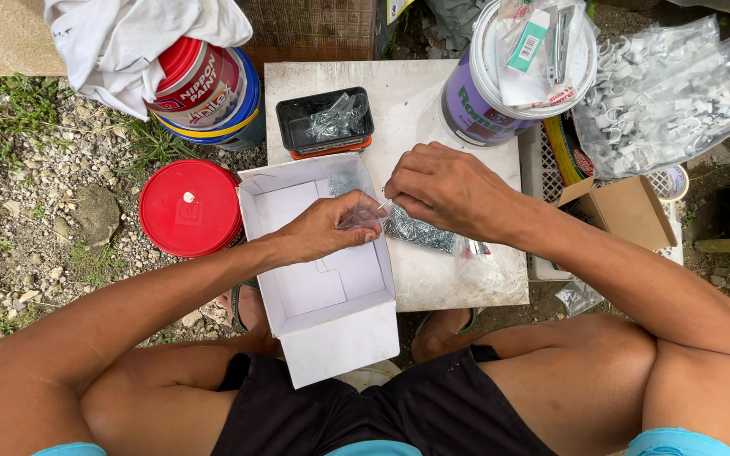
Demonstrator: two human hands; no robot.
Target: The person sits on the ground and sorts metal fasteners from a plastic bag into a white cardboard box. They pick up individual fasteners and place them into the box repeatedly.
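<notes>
My left hand (pixel 324 228) pinches a small clear plastic bag (pixel 360 216) above an open white cardboard box (pixel 318 279). My right hand (pixel 443 187) pinches the same bag's top edge from the right, fingers closed on it. Just beneath the right hand lies a pile of small silvery nails (pixel 420 230) on a white board (pixel 407 101). A black tray (pixel 324 122) holding small filled clear bags sits on the board behind the box.
Two paint pails (pixel 213 93) (pixel 492 93) and a red lid (pixel 189 208) stand around the board. A big bag of white clips (pixel 665 97) lies at the right, by a brown carton (pixel 627 207). Gravel and grass at left. My knees sit below.
</notes>
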